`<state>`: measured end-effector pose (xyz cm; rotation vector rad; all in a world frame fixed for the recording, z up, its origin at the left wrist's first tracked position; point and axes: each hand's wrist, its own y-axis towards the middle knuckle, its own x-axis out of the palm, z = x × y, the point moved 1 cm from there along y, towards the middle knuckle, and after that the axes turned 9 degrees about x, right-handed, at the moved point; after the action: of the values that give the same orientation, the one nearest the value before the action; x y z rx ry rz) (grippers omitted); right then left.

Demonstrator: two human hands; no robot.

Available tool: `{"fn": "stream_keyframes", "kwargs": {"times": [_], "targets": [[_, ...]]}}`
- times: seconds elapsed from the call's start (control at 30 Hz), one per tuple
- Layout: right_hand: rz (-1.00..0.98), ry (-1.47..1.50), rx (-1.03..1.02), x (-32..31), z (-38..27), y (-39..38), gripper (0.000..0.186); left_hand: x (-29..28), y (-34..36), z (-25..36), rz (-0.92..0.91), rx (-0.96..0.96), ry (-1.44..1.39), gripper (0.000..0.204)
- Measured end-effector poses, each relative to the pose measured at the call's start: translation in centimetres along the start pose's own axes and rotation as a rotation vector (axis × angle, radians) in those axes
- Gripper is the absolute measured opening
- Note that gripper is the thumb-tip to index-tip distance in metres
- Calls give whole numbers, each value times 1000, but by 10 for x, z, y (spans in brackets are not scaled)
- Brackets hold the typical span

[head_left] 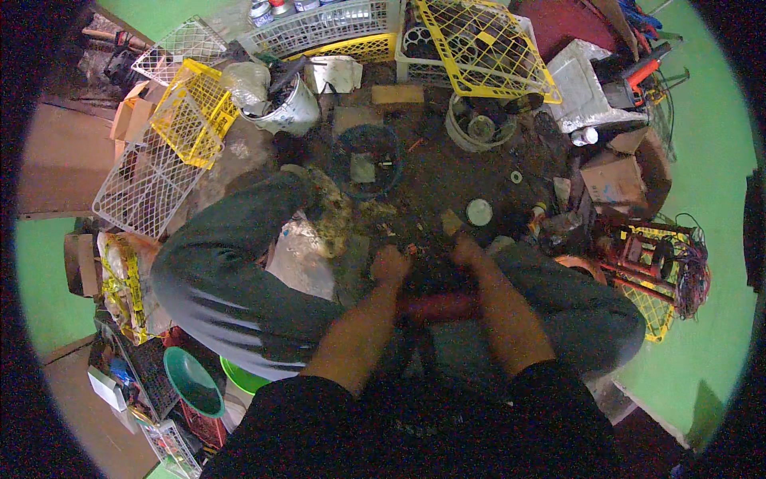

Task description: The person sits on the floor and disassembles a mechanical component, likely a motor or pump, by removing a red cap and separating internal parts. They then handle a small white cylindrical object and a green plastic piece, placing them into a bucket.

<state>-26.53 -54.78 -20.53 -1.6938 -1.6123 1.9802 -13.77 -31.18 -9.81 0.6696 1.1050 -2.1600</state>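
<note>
Both my forearms reach forward between my bent knees, over a dark, cluttered patch of floor. My left hand (pixel 389 265) is closed like a fist beside small reddish bits (pixel 415 251); whatever is in its fingers is hidden. To its right, my right hand (pixel 463 249) is also closed, and a small tan piece (pixel 452 221) shows just beyond its fingers. I cannot make out what it grips. Between my wrists lies a dark object with a dull red edge (pixel 439 307), its kind unclear. A round white lid-like disc (pixel 479 212) lies beyond my right hand.
A dark round basin (pixel 365 194) sits ahead, with a white bucket (pixel 297 118) at left and another bucket (pixel 456 137) at right. Yellow and white plastic crates (pixel 519 60) stand behind. A red frame with wires (pixel 642 255) is right; a green basin (pixel 194 382) is left.
</note>
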Motion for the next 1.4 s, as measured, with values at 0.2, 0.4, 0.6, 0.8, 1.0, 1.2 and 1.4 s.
{"fn": "stream_keyframes", "kwargs": {"times": [0.2,0.4,0.6,0.8,1.0,1.2,1.4], "targets": [[-562,1100,105,42,30,-46,36,44,6,-52,-765,-31,47,51],[-458,670,-173,30,13,-29,40,64,11,-39,-574,124,18,51],[-10,565,-177,-6,-57,-32,50,54,11,-40,-206,28,-37,56],[-327,182,-149,63,44,38,45,56,20,-13,-431,125,-111,50],[-516,177,-87,33,-34,-9,40,93,20,-48,-211,46,-159,42],[-177,608,-485,26,-53,-11,39,57,5,-5,108,-4,-391,40],[317,422,-193,-13,-53,-7,45,58,37,-40,270,-196,-310,41]]}}
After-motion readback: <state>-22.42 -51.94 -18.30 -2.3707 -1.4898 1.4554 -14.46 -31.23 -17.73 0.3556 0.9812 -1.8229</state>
